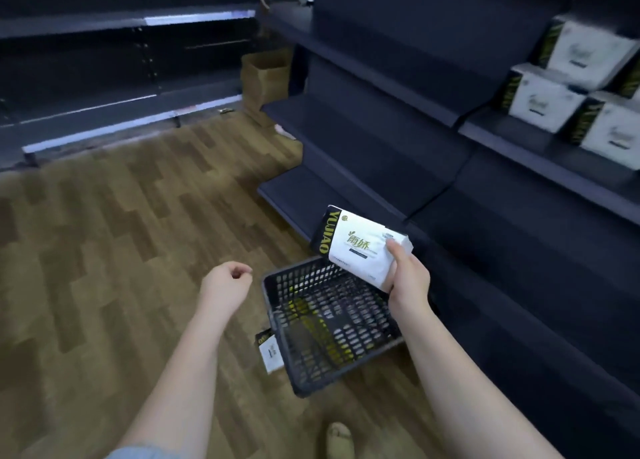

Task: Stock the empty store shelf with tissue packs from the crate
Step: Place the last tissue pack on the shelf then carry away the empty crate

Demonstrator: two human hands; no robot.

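Your left hand [227, 280] hangs over bare wooden floor [104, 250], fingers loosely curled, holding nothing. Just right of it, one tissue pack [269, 351] lies on the floor against the near-left wall of the dark slatted crate [332, 327]; what is inside the crate is unclear through the mesh. Your right hand [408, 271] grips one pack [360, 244] above the crate's far rim, its black side reading "YUJIAO". Further right, the lower shelf [363, 147] boards stand open, and four packs [543, 100] sit stacked on the far-right shelf.
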